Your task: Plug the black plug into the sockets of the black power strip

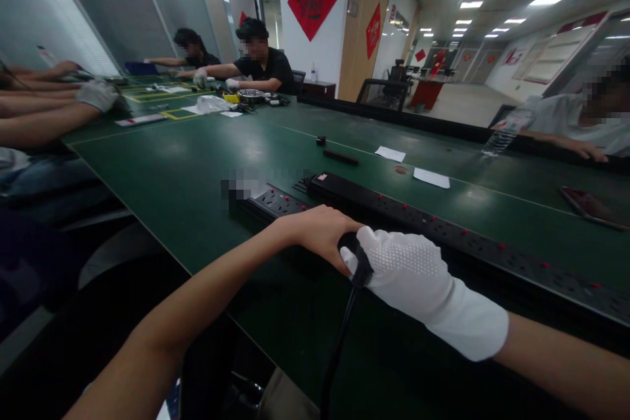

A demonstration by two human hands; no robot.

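A black power plug (363,269) is held between my two hands, its dark cord (339,348) hanging down past the table's near edge. My left hand (325,233) is bare, and its thumb and fingers curve around the plug from the left. In a white dotted glove, my right hand (403,262) closes on the plug from the other side. The plug's front end is hidden by my fingers. Beneath and left of my left hand lies a black power strip (270,201) with red lights. A longer black power strip (418,213) runs behind both hands to the right.
On the green table (221,138) lie a short black bar (341,157), a small black piece (321,140), white papers (390,153) and a phone (593,207). A clear bottle (502,134) stands near a person at the right. Other people work at the far left end.
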